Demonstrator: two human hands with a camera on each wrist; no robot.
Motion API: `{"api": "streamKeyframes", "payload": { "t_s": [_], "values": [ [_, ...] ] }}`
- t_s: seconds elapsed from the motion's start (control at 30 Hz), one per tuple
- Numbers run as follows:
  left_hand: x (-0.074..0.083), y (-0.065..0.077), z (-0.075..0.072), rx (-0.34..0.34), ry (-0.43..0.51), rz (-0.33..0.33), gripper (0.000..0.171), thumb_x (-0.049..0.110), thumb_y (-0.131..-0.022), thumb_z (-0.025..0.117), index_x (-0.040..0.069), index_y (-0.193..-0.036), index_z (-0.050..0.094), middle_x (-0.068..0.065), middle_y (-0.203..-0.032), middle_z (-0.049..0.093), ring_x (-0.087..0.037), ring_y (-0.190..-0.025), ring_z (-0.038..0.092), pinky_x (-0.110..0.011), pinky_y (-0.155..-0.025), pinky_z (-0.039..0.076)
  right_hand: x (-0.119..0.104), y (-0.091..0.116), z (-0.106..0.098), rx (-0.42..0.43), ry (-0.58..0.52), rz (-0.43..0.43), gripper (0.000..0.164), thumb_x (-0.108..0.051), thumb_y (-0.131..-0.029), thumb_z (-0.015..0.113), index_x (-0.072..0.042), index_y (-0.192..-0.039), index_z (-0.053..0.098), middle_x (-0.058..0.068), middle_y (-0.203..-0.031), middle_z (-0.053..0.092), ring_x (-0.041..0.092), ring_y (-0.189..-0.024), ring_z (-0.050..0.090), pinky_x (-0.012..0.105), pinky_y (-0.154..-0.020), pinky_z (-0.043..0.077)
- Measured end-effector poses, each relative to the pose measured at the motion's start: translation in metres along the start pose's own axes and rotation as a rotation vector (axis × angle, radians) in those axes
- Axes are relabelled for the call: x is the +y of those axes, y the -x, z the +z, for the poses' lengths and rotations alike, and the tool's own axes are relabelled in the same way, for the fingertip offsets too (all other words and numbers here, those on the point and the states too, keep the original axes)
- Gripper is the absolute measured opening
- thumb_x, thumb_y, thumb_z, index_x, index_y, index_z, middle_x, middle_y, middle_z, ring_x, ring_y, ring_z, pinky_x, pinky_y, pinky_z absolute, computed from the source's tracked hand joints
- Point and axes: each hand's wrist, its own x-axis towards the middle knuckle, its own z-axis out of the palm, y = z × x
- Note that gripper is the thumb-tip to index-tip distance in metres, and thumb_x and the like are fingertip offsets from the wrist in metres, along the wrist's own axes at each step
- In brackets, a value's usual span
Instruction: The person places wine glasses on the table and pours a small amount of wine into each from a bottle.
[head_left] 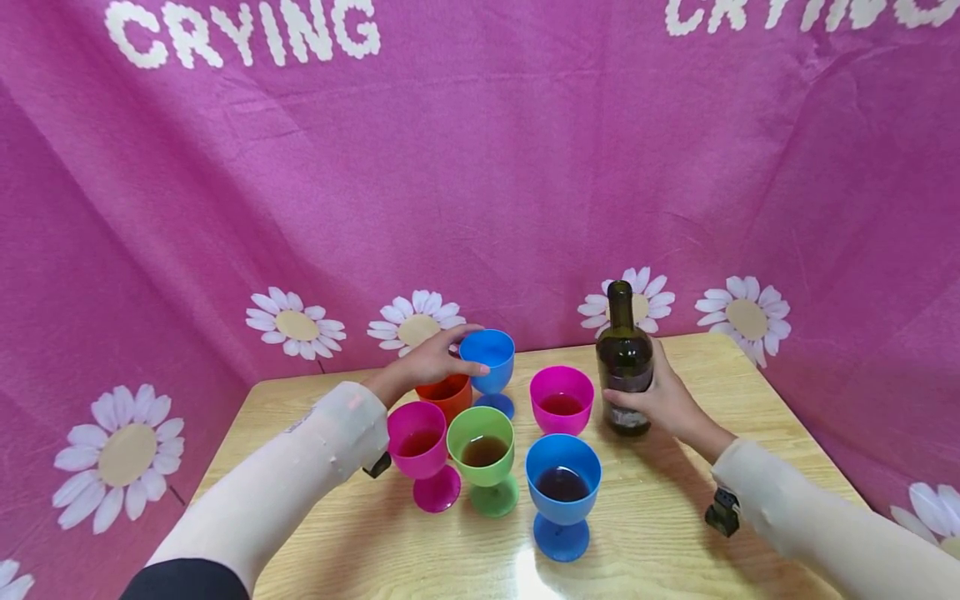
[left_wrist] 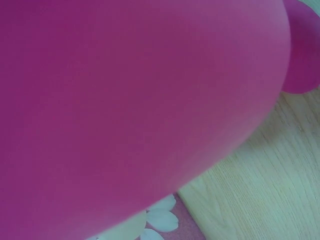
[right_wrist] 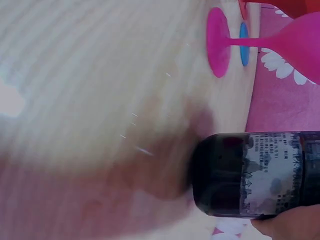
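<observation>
My left hand (head_left: 437,357) grips the bowl of a blue goblet (head_left: 491,358) at the back, thumb across its near side; no dark liquid shows inside. In my right hand (head_left: 660,396) is a dark glass wine bottle (head_left: 626,358), held upright round its labelled body. Its base (right_wrist: 212,175) is at or just above the table; I cannot tell which. Left of the bottle stands a pink goblet (head_left: 562,398) with red liquid. A second pink goblet (left_wrist: 150,100) fills most of the left wrist view, where the left hand is hidden.
Closer to me on the wooden table (head_left: 645,533) stand a green goblet (head_left: 482,467) and another blue goblet (head_left: 562,492), both holding dark liquid. An orange goblet (head_left: 447,398) is partly hidden under the left wrist. A pink flowered cloth (head_left: 487,183) hangs behind the table.
</observation>
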Motion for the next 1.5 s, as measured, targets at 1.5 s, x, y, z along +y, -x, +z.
{"api": "streamKeyframes", "payload": {
  "t_s": [1.5],
  "values": [
    [0.000, -0.001, 0.001, -0.004, -0.008, 0.010, 0.077, 0.029, -0.094, 0.076, 0.016, -0.159, 0.038, -0.018, -0.149, 0.052, -0.040, -0.134, 0.052, -0.054, -0.107, 0.049, -0.062, -0.063, -0.007, -0.221, 0.809, -0.172, 0.098, -0.017, -0.074, 0.094, -0.021, -0.155, 0.039, 0.025, -0.131, 0.056, 0.045, -0.110, 0.056, 0.067, -0.092, 0.046]
  ]
}}
